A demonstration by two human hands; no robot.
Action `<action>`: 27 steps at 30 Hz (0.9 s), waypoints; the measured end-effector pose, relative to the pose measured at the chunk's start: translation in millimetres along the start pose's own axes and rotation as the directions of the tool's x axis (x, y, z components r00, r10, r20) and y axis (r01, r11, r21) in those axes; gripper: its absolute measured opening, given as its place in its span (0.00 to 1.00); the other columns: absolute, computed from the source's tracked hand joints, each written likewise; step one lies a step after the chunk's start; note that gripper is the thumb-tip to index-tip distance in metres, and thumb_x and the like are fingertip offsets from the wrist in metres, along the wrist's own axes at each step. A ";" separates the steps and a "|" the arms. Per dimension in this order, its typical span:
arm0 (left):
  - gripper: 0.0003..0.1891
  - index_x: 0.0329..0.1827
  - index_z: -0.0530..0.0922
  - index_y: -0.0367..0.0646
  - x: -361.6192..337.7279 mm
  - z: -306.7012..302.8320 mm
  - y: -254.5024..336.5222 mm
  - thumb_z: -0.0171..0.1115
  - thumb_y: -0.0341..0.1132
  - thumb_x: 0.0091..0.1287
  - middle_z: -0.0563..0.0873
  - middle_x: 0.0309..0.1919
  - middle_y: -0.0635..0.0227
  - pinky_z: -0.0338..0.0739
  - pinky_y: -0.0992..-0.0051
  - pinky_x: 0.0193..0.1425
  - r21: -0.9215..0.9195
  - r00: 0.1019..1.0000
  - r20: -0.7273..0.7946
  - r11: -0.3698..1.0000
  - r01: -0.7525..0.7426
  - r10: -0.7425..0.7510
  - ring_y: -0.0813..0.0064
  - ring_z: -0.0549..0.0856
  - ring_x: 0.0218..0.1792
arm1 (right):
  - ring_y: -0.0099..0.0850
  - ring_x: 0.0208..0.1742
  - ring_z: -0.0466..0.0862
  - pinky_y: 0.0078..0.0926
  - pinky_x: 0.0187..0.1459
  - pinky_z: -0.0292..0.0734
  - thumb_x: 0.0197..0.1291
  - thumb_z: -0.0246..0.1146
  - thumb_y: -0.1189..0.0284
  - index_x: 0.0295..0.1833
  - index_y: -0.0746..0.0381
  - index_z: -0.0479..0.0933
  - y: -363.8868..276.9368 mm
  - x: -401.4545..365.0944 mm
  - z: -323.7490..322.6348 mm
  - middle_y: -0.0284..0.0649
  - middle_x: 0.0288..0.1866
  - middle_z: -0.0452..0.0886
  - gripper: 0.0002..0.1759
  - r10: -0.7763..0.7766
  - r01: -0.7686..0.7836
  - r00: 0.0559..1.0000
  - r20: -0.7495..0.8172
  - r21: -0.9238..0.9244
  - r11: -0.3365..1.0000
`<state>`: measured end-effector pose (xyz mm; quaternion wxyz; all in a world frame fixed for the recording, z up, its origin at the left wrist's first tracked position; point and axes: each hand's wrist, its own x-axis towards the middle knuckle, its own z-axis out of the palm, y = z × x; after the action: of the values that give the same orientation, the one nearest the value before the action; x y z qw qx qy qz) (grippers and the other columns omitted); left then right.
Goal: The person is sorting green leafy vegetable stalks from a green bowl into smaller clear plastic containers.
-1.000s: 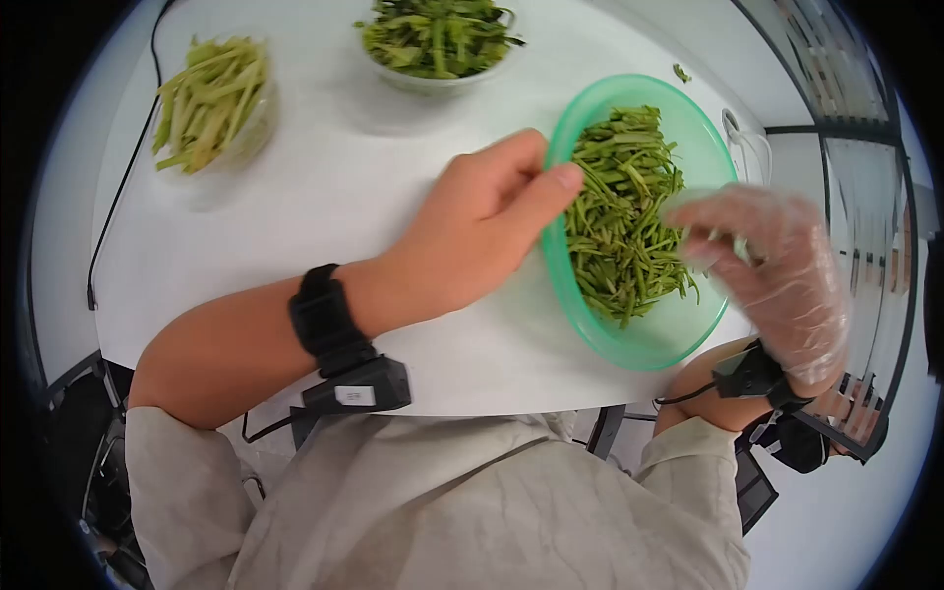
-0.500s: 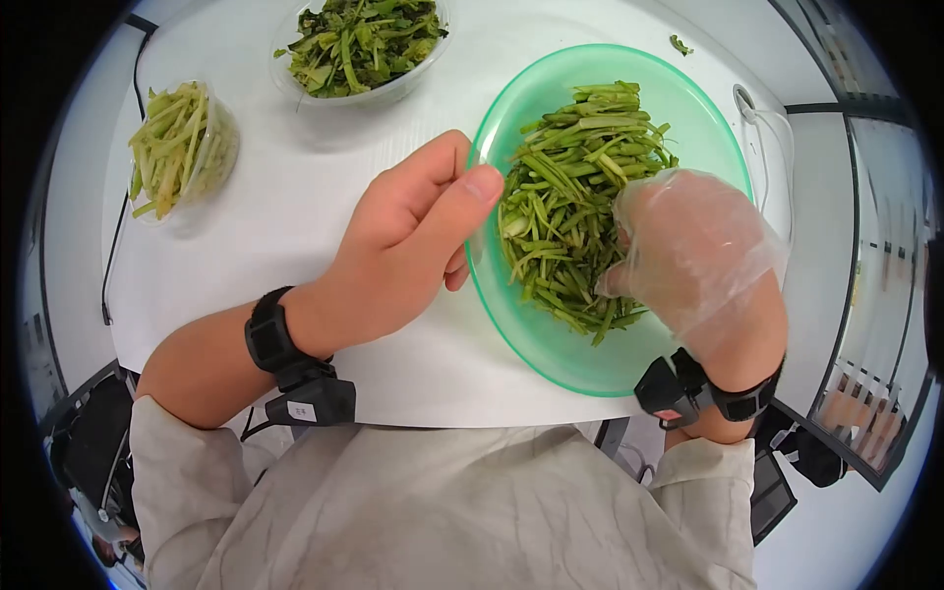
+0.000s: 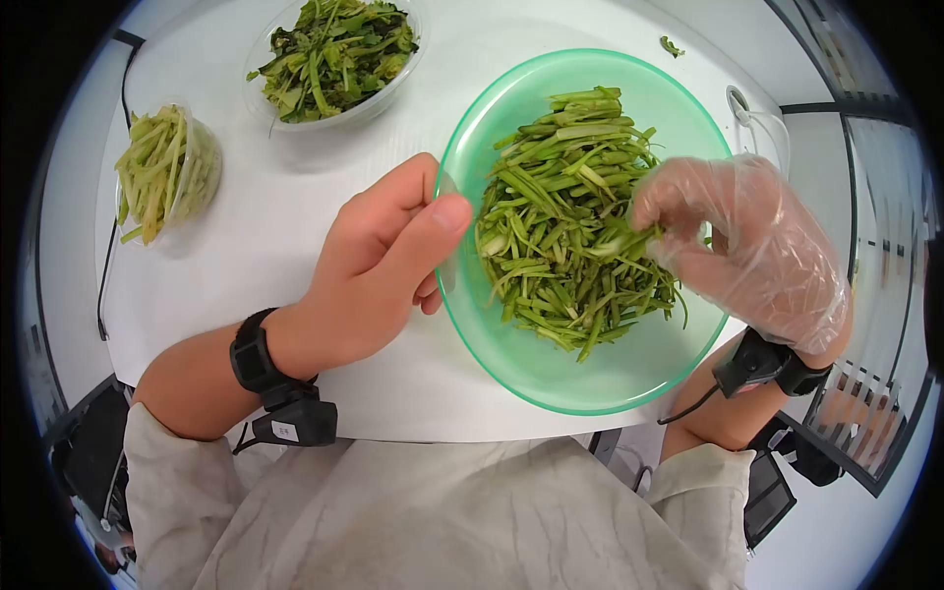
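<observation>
A green plastic bowl [image 3: 600, 379] sits on the white table in front of me, filled with cut green vegetable stems [image 3: 560, 226]. My left hand [image 3: 379, 265], bare, grips the bowl's left rim with the thumb on the edge. My right hand [image 3: 752, 246], in a clear plastic glove, hovers over the right side of the pile, its fingertips pinching a few stems and lifting them slightly.
A clear tub of dark leafy greens [image 3: 329, 49] stands at the back. A clear tub of pale peeled stems [image 3: 162, 167] is at the far left. A green scrap [image 3: 671, 45] and a white cable [image 3: 757, 118] lie at the back right. The table's near edge is by my chest.
My right hand came down into the stems, then lifted up and right, pinching a few. The bowl and my left hand appear lower and further left in view.
</observation>
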<state>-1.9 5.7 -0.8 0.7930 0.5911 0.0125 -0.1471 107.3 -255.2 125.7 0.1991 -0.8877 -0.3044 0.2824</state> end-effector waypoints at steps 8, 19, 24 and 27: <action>0.15 0.41 0.70 0.46 -0.2 4.1 9.0 0.54 0.44 0.88 0.73 0.29 0.79 0.72 0.82 0.29 -0.018 0.999 0.002 0.999 0.044 -0.044 0.91 0.70 0.25 | 0.29 0.32 0.85 0.29 0.37 0.80 0.53 0.72 0.87 0.55 0.63 0.83 -10.7 -14.9 -7.9 0.40 0.35 0.87 0.22 0.114 -0.155 0.971 -0.209 -0.195 0.969; 0.14 0.47 0.76 0.44 -0.7 4.9 10.4 0.56 0.45 0.87 0.75 0.30 0.80 0.72 0.81 0.30 -0.065 0.997 0.009 0.995 0.072 -0.072 0.90 0.70 0.26 | 0.35 0.32 0.84 0.33 0.37 0.79 0.53 0.75 0.81 0.39 0.66 0.85 3.1 13.4 8.9 0.42 0.31 0.85 0.08 -0.073 0.028 0.982 -0.173 -0.253 0.967; 0.14 0.44 0.74 0.45 -0.9 5.3 9.9 0.55 0.43 0.87 0.73 0.30 0.80 0.71 0.81 0.30 -0.067 0.997 0.003 0.994 0.082 -0.082 0.90 0.70 0.26 | 0.30 0.32 0.81 0.29 0.37 0.77 0.51 0.75 0.83 0.39 0.66 0.86 6.0 6.9 -2.0 0.39 0.31 0.85 0.09 0.047 -0.065 0.991 -0.122 -0.145 0.987; 0.14 0.43 0.73 0.45 -1.4 6.4 11.3 0.55 0.43 0.88 0.72 0.29 0.80 0.71 0.81 0.30 -0.068 0.995 -0.001 0.993 0.095 -0.095 0.89 0.70 0.26 | 0.31 0.33 0.82 0.29 0.38 0.78 0.50 0.77 0.83 0.41 0.66 0.86 -0.5 9.4 4.7 0.39 0.32 0.84 0.12 0.051 -0.062 0.996 -0.079 -0.137 0.989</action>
<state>-1.4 2.9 11.9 0.8048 0.5627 0.0472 -0.1829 110.3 -247.8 118.8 0.1400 -0.9177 -0.2903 0.2324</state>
